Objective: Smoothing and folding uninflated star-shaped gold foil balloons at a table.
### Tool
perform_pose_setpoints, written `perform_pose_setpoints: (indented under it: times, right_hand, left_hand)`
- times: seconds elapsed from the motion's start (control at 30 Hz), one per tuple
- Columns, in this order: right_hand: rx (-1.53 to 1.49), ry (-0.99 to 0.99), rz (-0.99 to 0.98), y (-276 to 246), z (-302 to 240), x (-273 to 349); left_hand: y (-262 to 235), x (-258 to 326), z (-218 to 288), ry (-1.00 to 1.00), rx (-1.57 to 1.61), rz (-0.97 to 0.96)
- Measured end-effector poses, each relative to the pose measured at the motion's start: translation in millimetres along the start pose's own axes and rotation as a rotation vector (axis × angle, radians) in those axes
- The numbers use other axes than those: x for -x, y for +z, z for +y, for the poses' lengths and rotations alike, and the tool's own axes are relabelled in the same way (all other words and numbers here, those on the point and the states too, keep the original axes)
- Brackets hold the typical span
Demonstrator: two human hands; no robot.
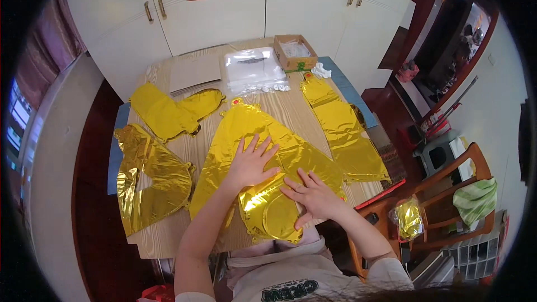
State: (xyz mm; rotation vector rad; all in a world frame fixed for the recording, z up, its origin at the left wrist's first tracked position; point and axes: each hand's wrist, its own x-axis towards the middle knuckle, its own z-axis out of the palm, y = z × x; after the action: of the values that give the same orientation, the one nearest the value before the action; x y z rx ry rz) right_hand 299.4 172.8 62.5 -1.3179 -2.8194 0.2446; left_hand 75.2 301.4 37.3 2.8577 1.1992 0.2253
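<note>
- Head view, my grip: my left hand (250,163) lies flat with the fingers spread wide, palm pressed down on the large, flat, uninflated gold foil balloon (263,145) in the middle of the light wood-grain table (291,109). It pinches nothing.
- My right hand (313,194) is also open and flat, fingers fanned out toward the left, pressing on the same gold foil balloon just beside my left hand; the two hands are near each other but not touching.
- The balloon under my hands reaches from the table's middle down to the near edge, where its crumpled lower part hangs just in front of my body.
- To my left lies a crinkled gold foil balloon (146,182), and further back a smoother gold foil piece (170,112).
- To my right a long gold foil balloon (344,131) runs from the far side to the near right corner.
- At the far edge sit a stack of clear plastic bags (253,70), an open brown cardboard box (295,51) and a flat grey card sheet (194,71).
- Off the table on my right stands a wooden chair (447,190) with a small gold foil bundle (408,219) on its seat and a green cloth (475,198) over its arm.
</note>
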Motion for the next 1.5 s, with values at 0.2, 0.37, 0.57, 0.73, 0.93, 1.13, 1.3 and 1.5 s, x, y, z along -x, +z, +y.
perform_pose_setpoints:
  times: [0.2,0.37,0.57,0.73,0.93,1.13,1.3,1.5]
  right_hand:
    - [0.049,0.012,-0.057,-2,-1,-4]
    - [0.055,0.006,-0.056,-2,0,-4]
    - [0.044,0.004,-0.036,2,2,-1]
    - [0.027,-0.010,-0.018,3,2,-1]
    - [0.007,-0.031,-0.002,6,5,0]
    - [-0.051,-0.083,0.089,1,2,10]
    - [-0.047,-0.081,0.138,10,-4,21]
    - [-0.076,-0.016,0.189,6,-17,27]
  left_hand:
    - [1,0,-1,0.008,-0.014,-0.021]
    - [-1,-5,-5,0.038,-0.050,-0.076]
    - [-17,-1,-4,0.240,0.015,-0.204]
    - [-7,27,5,0.332,0.231,-0.175]
    - [-9,39,18,0.337,0.185,-0.044]
    - [-14,44,24,0.336,0.125,0.040]
    - [-14,45,25,0.333,0.128,0.063]
    - [-12,45,23,0.332,0.150,0.064]
